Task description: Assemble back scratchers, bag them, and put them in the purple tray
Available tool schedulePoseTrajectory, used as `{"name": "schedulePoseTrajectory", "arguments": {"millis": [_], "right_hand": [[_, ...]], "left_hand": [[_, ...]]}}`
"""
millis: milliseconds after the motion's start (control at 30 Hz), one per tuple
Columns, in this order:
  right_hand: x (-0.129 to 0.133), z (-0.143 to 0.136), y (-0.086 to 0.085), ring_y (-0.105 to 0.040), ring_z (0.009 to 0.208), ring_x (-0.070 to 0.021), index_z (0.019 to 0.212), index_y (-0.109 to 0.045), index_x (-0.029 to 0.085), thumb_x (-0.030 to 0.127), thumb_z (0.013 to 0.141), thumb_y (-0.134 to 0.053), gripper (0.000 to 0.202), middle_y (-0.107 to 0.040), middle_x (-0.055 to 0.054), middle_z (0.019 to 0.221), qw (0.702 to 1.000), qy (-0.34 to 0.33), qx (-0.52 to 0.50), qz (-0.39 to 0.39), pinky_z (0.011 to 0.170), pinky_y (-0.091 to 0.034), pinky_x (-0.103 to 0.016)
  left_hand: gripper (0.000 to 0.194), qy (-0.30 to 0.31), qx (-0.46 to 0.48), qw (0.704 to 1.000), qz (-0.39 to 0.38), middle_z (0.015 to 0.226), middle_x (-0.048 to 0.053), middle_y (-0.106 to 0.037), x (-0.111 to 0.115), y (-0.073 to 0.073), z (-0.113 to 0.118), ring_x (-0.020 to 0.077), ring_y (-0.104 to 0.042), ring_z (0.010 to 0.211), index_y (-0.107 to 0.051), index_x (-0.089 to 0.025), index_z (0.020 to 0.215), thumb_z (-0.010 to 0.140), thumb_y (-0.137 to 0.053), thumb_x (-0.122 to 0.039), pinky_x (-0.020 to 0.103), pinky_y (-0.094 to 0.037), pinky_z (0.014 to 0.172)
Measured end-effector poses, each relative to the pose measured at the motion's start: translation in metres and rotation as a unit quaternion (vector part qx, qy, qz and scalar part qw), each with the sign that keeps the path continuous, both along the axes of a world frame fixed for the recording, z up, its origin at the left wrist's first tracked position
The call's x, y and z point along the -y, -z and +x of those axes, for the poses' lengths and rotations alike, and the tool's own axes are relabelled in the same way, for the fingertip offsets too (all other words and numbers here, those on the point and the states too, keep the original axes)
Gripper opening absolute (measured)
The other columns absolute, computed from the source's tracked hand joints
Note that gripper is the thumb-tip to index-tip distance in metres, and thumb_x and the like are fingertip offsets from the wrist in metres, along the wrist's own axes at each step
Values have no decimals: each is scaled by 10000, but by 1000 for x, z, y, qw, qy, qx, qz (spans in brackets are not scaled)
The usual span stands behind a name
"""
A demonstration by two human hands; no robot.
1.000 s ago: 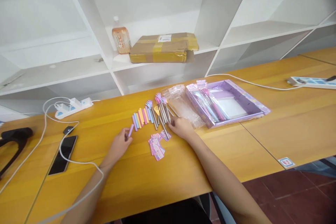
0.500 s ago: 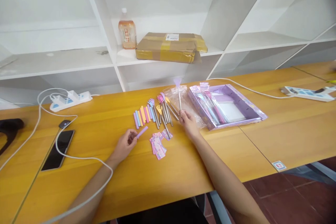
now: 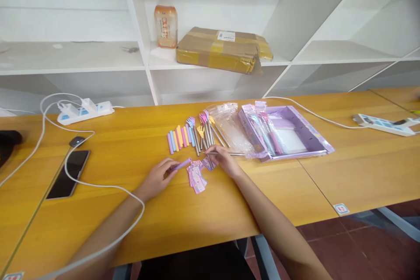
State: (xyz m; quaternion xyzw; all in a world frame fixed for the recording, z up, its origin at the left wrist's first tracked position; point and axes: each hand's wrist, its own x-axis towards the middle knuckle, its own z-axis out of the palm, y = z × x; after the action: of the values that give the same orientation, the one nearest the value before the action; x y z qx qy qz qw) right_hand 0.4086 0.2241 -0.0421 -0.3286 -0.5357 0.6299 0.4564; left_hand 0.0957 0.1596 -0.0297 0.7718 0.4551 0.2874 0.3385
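Note:
My left hand (image 3: pixel 159 177) is closed on a short purple handle sleeve (image 3: pixel 183 164), which points up and to the right. In my right hand (image 3: pixel 225 162) is a back scratcher rod (image 3: pixel 239 154), a thin metal stick lying level, its purple head to the right by the box and its bare end to the left. A gap separates that end from the sleeve. Several back scratcher heads on metal rods, such as a pink one (image 3: pixel 203 117), lie just beyond. Left of them is a row of coloured sleeves (image 3: pixel 180 137). Printed cards (image 3: pixel 197 178) lie between my hands.
A purple display box (image 3: pixel 297 133) with bagged scratchers (image 3: pixel 271 135) stands at right, clear plastic bags (image 3: pixel 229 122) beside it. At left are a phone (image 3: pixel 68 174), a power strip (image 3: pixel 85 113) and a white cable (image 3: pixel 114 186) crossing over my left forearm. Shelves behind hold a bottle (image 3: pixel 166 26) and a carton (image 3: pixel 218 50).
My right hand has moved down and left, turning the rod from upright to level, bare end toward the left hand. The purple sleeve has shifted slightly right with my left hand. The view has shifted.

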Motion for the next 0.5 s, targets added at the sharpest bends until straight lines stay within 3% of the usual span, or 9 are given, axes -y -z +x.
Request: {"name": "schedulePoseTrajectory", "arguments": {"millis": [233,500], "right_hand": [[16,-12,-5,-535,569,-141,1005,-706,196,531,1012,-641,342,-682,-14,727,998,-68,-13,-6,523,-319,-261],[17,-12,-3,-562,606,-142,1004,-710,195,521,1010,-656,330,-696,-19,775,997,-77,-30,2,525,-327,-257]], "left_hand": [[235,15,24,999,-31,1146,65,-694,6,-1,8,193,-657,999,-683,-232,1246,1093,-556,-357,322,-538,888],[256,35,28,998,-46,1117,60,-697,7,-1,13,181,-653,941,-697,-232,1269,1086,-569,-357,313,-540,860]]}}
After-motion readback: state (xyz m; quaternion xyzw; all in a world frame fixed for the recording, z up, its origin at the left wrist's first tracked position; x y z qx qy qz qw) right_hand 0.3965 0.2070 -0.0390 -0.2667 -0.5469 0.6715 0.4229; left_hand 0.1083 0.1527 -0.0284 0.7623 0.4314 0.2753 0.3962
